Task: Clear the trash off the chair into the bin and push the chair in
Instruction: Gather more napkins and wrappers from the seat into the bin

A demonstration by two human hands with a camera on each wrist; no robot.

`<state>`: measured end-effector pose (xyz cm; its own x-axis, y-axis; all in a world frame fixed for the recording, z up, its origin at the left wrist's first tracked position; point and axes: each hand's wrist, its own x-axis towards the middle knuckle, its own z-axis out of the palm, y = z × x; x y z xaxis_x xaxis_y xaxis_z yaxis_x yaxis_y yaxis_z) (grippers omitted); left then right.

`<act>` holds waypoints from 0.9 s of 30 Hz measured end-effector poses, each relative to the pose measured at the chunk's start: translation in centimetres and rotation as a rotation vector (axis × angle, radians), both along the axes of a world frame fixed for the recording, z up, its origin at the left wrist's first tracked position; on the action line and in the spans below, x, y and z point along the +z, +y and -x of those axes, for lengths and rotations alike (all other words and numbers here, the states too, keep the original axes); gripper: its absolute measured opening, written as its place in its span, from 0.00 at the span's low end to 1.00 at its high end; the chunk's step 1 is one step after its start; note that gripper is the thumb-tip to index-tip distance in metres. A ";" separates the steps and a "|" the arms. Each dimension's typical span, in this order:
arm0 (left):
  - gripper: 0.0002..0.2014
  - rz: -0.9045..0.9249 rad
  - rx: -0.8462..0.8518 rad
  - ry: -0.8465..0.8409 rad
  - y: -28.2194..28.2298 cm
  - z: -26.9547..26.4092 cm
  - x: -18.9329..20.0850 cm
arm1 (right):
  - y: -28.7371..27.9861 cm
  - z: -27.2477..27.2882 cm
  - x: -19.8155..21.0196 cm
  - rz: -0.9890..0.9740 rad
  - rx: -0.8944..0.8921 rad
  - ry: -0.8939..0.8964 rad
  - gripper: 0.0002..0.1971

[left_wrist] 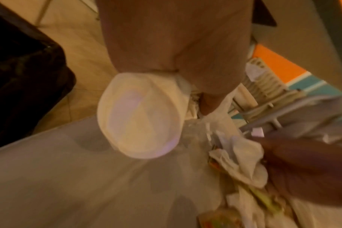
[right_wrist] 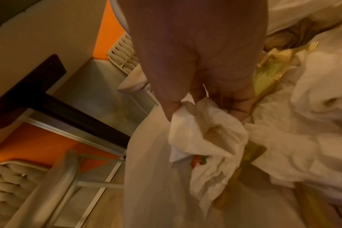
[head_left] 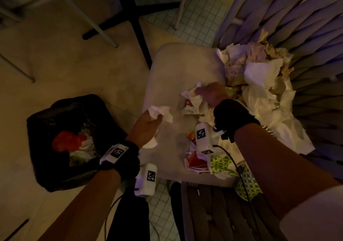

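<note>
A pale cushioned chair seat (head_left: 178, 70) fills the middle of the head view, with crumpled white napkins and wrappers (head_left: 259, 77) heaped along its right side against the woven backrest. My left hand (head_left: 148, 127) grips a white paper plate (left_wrist: 139, 117) and a crumpled napkin (head_left: 161, 111) above the seat's left edge. My right hand (head_left: 211, 92) pinches a crumpled white napkin (right_wrist: 203, 126) at the pile's left edge. A bin lined with a black bag (head_left: 46, 122) stands on the floor to the left, holding red and white trash.
Green patterned paper (head_left: 220, 164) and a red wrapper (head_left: 194, 159) lie at the seat's near edge. A black table base (head_left: 137, 25) and white chair legs (head_left: 96, 27) stand on the floor beyond. A slatted dark surface (head_left: 213, 213) lies just below the seat.
</note>
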<state>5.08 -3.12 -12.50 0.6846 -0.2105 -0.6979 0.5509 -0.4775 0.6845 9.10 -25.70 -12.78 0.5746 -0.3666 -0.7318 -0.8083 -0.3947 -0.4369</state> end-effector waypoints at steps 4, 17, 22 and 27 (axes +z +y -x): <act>0.06 0.065 0.174 0.073 1.8 -0.6 0.0 | 0.1 0.6 1.2 -0.097 -0.112 0.004 0.14; 0.09 0.052 0.601 0.057 17.7 -0.3 -0.8 | 16.6 -0.8 5.6 -0.590 -0.017 -0.033 0.14; 0.17 -0.097 0.697 0.056 31.6 1.7 -4.1 | 31.3 -0.3 1.5 -0.618 0.170 0.076 0.07; 0.18 -0.167 0.718 0.045 41.3 2.5 -8.3 | 43.2 1.0 -5.0 -0.628 0.199 0.198 0.07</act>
<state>2.53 38.18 -20.78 0.5840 0.3902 -0.7118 0.7927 -0.0853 0.6036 8.07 17.52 -17.83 0.4206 0.2598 -0.8692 -0.8347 -0.2645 -0.4830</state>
